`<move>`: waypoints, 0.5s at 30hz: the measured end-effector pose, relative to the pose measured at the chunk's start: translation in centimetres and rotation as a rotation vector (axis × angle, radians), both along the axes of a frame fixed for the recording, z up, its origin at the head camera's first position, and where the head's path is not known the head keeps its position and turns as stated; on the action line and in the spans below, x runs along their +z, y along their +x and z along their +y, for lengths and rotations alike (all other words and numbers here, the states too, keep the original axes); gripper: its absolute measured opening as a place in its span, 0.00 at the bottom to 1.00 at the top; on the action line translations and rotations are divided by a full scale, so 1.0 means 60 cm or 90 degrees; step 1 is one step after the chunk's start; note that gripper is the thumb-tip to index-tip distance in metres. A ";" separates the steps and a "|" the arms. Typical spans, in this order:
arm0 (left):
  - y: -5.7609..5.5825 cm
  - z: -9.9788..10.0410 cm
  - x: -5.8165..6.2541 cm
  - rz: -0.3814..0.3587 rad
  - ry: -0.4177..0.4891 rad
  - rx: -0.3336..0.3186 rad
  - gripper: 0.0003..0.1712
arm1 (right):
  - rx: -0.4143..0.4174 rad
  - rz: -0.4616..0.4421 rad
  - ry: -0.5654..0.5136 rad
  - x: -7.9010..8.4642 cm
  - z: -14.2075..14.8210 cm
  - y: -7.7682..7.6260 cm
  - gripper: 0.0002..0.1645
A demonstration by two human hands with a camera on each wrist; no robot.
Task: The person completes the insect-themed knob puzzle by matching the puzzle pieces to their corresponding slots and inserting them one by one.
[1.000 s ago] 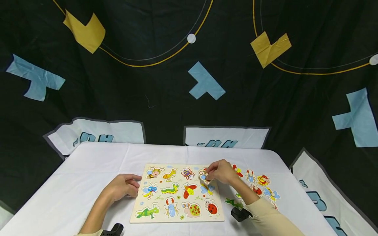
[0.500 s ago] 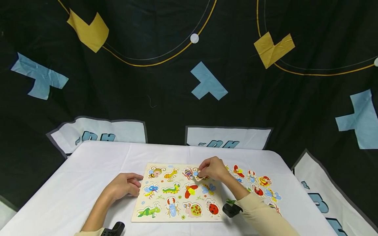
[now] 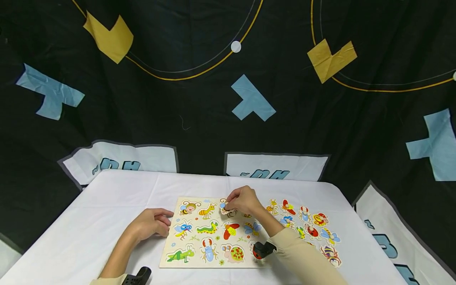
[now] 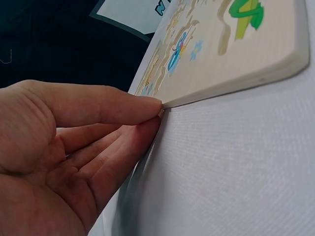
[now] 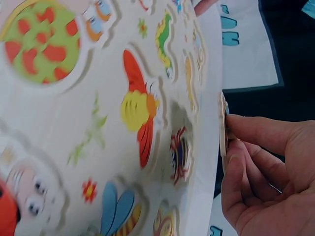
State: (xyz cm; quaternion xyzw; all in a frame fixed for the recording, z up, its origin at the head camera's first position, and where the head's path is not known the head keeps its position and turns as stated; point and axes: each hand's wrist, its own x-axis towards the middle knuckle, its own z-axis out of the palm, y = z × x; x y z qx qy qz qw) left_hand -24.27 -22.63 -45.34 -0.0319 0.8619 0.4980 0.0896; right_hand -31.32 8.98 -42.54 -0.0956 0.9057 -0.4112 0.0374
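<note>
My right hand [image 3: 244,199] pinches a bee puzzle piece [image 3: 223,204] over the back row of the wooden insect puzzle board [image 3: 201,265]. In the right wrist view the piece shows edge-on between thumb and fingers, raised above the board, and its face is mostly hidden. A shadow falls near the spider picture [image 5: 179,152] below it. My left hand [image 3: 147,225] rests at the board's left side, its fingertips [image 4: 155,109] touching the edge. Shallow insect-shaped recesses with printed pictures cover the board, among them a smiling bee [image 3: 189,208] at the back left.
Several loose insect pieces lie to the right of the board, including a ladybug [image 3: 311,230], a dragonfly [image 3: 330,236] and a spider [image 3: 330,255]. The white-clothed table [image 3: 124,190] ends before a black curtain [image 3: 199,130]. A black wrist camera [image 3: 263,250] overlaps the board's front right corner.
My right hand has moved left along the board's back row with the bee piece, from the right end toward the spider recess. The left hand stays at the board's edge.
</note>
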 end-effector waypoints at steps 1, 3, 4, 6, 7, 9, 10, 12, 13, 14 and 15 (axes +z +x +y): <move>0.000 0.000 0.000 -0.002 0.001 0.003 0.39 | 0.002 0.003 -0.002 0.000 -0.005 -0.001 0.09; 0.000 0.001 0.000 -0.002 0.003 0.003 0.39 | 0.007 0.006 -0.007 0.001 -0.016 -0.001 0.09; 0.000 0.001 0.000 -0.002 0.004 0.002 0.39 | 0.009 0.005 -0.012 0.001 -0.021 -0.001 0.09; 0.000 0.001 -0.001 -0.002 0.006 0.002 0.39 | 0.013 0.006 -0.018 0.000 -0.031 -0.001 0.09; 0.000 0.001 -0.002 -0.003 0.007 0.004 0.39 | 0.013 0.006 -0.018 0.000 -0.037 -0.001 0.09; -0.001 0.000 -0.003 0.000 0.004 0.000 0.39 | 0.014 0.007 -0.021 -0.001 -0.048 -0.002 0.09; -0.001 0.000 -0.003 0.001 0.003 -0.002 0.39 | 0.015 0.009 -0.022 -0.002 -0.054 -0.003 0.09; -0.001 0.000 -0.003 0.001 0.001 0.000 0.39 | 0.013 0.012 -0.023 -0.003 -0.065 -0.005 0.09; -0.002 0.000 -0.003 0.001 -0.001 0.001 0.39 | 0.014 0.012 -0.027 -0.003 -0.071 -0.006 0.08; -0.002 0.000 -0.003 -0.001 -0.002 0.005 0.39 | 0.015 0.013 -0.031 -0.004 -0.076 -0.007 0.08; -0.002 0.001 -0.002 0.000 -0.004 0.005 0.39 | 0.016 0.015 -0.034 -0.005 -0.081 -0.008 0.08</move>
